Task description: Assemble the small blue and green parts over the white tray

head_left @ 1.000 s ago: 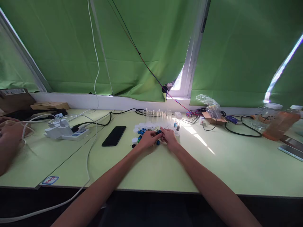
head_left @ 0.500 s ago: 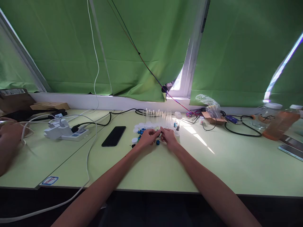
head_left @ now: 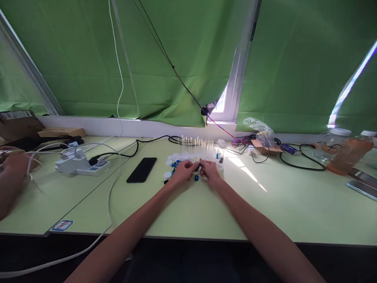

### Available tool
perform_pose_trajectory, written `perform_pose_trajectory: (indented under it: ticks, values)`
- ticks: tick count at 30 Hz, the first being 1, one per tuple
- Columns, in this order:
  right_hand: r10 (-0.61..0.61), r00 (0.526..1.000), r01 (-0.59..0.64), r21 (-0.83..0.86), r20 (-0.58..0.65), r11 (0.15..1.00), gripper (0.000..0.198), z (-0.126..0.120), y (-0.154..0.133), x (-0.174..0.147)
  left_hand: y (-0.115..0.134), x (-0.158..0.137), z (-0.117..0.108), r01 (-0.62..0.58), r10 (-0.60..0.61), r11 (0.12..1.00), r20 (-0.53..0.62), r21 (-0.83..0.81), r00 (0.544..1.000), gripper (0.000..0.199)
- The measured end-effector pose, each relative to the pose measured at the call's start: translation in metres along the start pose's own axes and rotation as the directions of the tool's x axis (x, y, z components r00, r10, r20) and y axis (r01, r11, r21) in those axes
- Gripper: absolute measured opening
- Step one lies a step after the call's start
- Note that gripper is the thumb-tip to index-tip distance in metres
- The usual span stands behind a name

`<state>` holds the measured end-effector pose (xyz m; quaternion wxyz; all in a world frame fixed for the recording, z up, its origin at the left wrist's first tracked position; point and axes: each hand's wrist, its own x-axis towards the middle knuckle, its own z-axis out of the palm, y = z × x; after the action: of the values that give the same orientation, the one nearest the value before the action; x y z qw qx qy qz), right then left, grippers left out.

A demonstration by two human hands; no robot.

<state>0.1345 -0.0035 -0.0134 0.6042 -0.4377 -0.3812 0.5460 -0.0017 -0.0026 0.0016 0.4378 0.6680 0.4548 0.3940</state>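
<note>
While both forearms reach in from the lower edge of the head view, the left hand (head_left: 185,172) and the right hand (head_left: 210,171) meet near the centre of the frame, their fingertips pinching a small dark piece (head_left: 199,164). It sits between the two sets of fingertips, partly hidden by them. A blue piece (head_left: 196,178) lies just below on the table (head_left: 194,216); clear tubes (head_left: 197,146) stand above, and a white cap (head_left: 167,175) lies to the left.
</note>
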Motion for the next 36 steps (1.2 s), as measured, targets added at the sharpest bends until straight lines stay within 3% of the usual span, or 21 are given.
perform_pose_trajectory:
  ticks: [14,25,36]
  values:
    - [0.003,1.0,-0.003,-0.01,0.001,1.0,0.043,0.0,-0.001,-0.002,-0.002,-0.001,0.001,-0.017,0.007,0.993,0.095,0.113,0.995,0.051]
    - [0.029,0.999,-0.029,-0.032,0.015,0.999,0.046,0.0,0.001,0.001,-0.007,0.003,0.001,0.055,-0.057,0.998,0.154,0.014,0.987,0.051]
    - [0.009,1.0,-0.009,-0.031,0.018,0.999,0.041,-0.001,0.002,0.002,-0.007,0.003,0.0,0.057,-0.049,0.997,0.126,-0.057,0.991,0.052]
